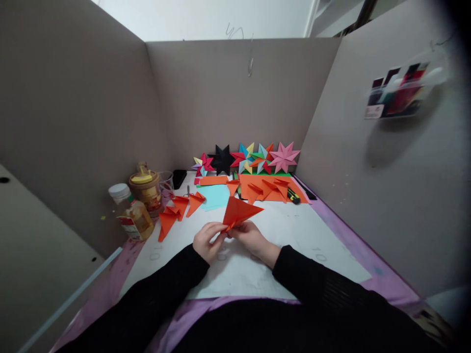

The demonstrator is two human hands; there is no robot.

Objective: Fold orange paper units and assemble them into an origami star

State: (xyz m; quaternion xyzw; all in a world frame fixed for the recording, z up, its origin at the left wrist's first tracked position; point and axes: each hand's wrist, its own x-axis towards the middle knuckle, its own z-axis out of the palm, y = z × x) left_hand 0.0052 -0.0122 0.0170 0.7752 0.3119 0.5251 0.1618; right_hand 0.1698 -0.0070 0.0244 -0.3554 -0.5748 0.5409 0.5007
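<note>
Above the middle of the white paper sheet [294,230], a person holds a folded orange paper piece [239,212] in both hands, its broad triangular flap tilted up and away. The left hand [208,241] pinches the lower left edge between thumb and fingers; the right hand [252,238] grips the bottom from the other side, its fingers drawn in close, though how its hidden fingertips press cannot be told. Gripping low, where the layers gather, probably stops the folds springing open — and leaves the flap in plain sight.

On the white sheet's left side lie other orange folded pieces [168,220], seemingly grouped to stay uncrushed. Toward its far right corner, a yellow-and-black utility knife [293,196] rests by the flat orange paper [302,197], likely for easy reach. Paper stars [284,158] stand along its far edge — upright, perhaps for display — while the white-capped bottle [134,215] sits beyond its left edge, away from the folding.
</note>
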